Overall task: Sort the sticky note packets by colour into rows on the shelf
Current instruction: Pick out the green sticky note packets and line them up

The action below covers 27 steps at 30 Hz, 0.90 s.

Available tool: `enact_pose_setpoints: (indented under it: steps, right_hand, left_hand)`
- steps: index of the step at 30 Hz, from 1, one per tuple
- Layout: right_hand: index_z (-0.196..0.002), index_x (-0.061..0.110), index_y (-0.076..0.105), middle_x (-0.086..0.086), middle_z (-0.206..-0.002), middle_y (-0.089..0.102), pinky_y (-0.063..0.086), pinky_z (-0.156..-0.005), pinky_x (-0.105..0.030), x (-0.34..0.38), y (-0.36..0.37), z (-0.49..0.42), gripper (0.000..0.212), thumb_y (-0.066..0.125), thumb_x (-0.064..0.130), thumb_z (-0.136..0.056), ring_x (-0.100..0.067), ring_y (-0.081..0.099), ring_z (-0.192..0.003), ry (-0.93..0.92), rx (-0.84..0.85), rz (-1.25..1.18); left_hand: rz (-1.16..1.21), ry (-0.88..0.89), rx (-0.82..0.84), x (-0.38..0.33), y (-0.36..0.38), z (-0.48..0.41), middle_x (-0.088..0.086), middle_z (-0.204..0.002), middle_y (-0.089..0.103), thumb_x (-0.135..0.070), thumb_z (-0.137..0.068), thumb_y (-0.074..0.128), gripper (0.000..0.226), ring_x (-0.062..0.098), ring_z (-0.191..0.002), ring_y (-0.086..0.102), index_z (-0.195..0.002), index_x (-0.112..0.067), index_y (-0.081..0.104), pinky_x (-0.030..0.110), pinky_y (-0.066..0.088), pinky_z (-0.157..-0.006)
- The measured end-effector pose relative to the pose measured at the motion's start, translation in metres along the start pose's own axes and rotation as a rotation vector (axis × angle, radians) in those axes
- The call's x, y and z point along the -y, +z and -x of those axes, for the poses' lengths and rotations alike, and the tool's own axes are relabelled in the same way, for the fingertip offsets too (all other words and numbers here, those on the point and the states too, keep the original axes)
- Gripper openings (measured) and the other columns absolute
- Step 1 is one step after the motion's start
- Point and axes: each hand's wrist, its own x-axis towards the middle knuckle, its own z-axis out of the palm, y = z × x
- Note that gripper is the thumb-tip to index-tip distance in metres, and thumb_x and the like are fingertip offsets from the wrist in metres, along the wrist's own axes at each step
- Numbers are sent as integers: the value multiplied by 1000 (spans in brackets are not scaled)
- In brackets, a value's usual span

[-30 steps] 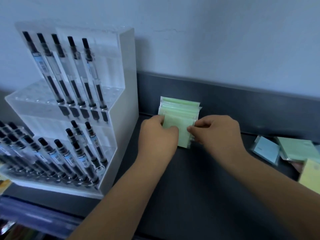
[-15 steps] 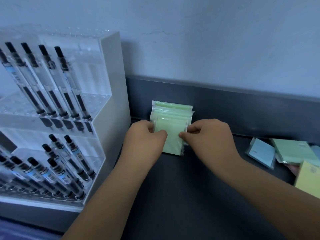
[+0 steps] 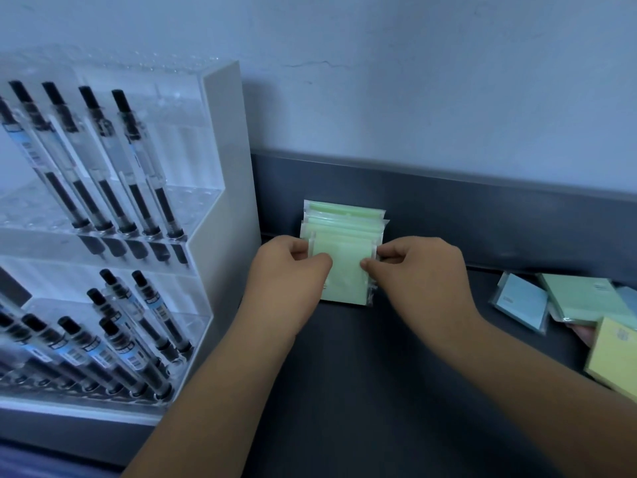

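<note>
Hands met on a row of green sticky note packets (image 3: 344,219) standing against the back edge of the shelf (image 3: 379,391), just beside a clear pen display stand (image 3: 224,160). The left hand (image 3: 293,270) and right hand (image 3: 417,274) each pinched a side seam of the front packet (image 3: 344,274) between thumb and curled fingers. Film-wrapped, the pads looked light and fairly stiff yet slippery, so the side edges rather than the glossy faces seemed the surest hold. A blue packet (image 3: 520,301), a darker green packet (image 3: 582,298) and a yellow packet (image 3: 617,357) lay loose toward the shelf's right edge, well apart from the row.
</note>
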Motion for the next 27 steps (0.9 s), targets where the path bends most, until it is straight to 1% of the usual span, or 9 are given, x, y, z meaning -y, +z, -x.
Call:
enact_pose_setpoints:
  steps: [2,4,6,9,14,17,21,24,27]
  right_hand:
    - [-80,8,76,-3,-76,75,58,-76,-38,0,-1,1,25,77,33,-83,-20,71,-76,18,-2,-13]
    - [-80,11,77,1,-75,75,58,-76,-37,1,-2,2,23,78,33,-83,-16,71,-75,30,2,-20]
    - [-80,13,77,3,-74,75,58,-76,-37,2,-3,5,21,78,33,-83,-14,71,-75,36,2,-28]
    - [-80,14,77,4,-74,75,58,-77,-37,2,-5,7,20,78,33,-84,-13,71,-75,42,2,-38]
    - [-83,11,78,2,-76,75,57,-79,-37,3,-8,8,21,78,31,-84,-16,71,-78,63,-4,-28]
    - [-95,13,78,8,-79,74,55,-84,-35,4,-13,13,23,79,33,-85,-15,68,-85,65,-31,-29]
    - [-116,20,77,15,-83,71,53,-89,-32,3,-20,18,34,77,38,-87,-10,66,-95,54,-37,-37]
    - [-118,21,76,20,-78,63,49,-85,-25,-1,-25,18,36,78,39,-87,-8,66,-96,79,-37,-63]
    - [-109,22,79,21,-77,65,45,-73,-14,-3,-29,20,28,80,38,-85,1,65,-85,117,-37,-102]
  left_hand:
    - [-18,28,-20,2,1,0,-12,-96,69,-18,-86,67,20,4,-85,67,-106,-22,66,24,53,-70]
    - [-37,43,-20,4,3,0,-14,-101,65,-21,-87,67,25,1,-88,63,-112,-24,63,19,47,-67]
    - [-39,46,-24,6,3,0,-13,-104,64,-21,-87,68,28,1,-89,63,-115,-24,62,19,47,-67]
    - [-57,69,-57,6,2,0,-11,-109,65,-21,-87,67,30,3,-95,63,-116,-23,63,23,52,-76]
    - [-72,91,-67,5,3,2,-12,-111,63,-21,-88,67,31,-1,-96,60,-118,-23,63,16,44,-69]
    - [-97,113,-74,5,4,4,-12,-113,63,-22,-88,67,32,2,-99,61,-119,-24,63,17,45,-71]
    - [-131,131,-89,4,2,2,-12,-110,63,-23,-88,67,27,0,-93,60,-115,-25,63,17,43,-66]
    - [-210,193,-118,6,2,2,-10,-111,63,-24,-87,65,22,2,-91,60,-109,-27,63,19,44,-67]
    - [-398,341,-170,2,3,8,-10,-117,58,-24,-89,63,26,6,-98,56,-115,-26,62,18,43,-74]
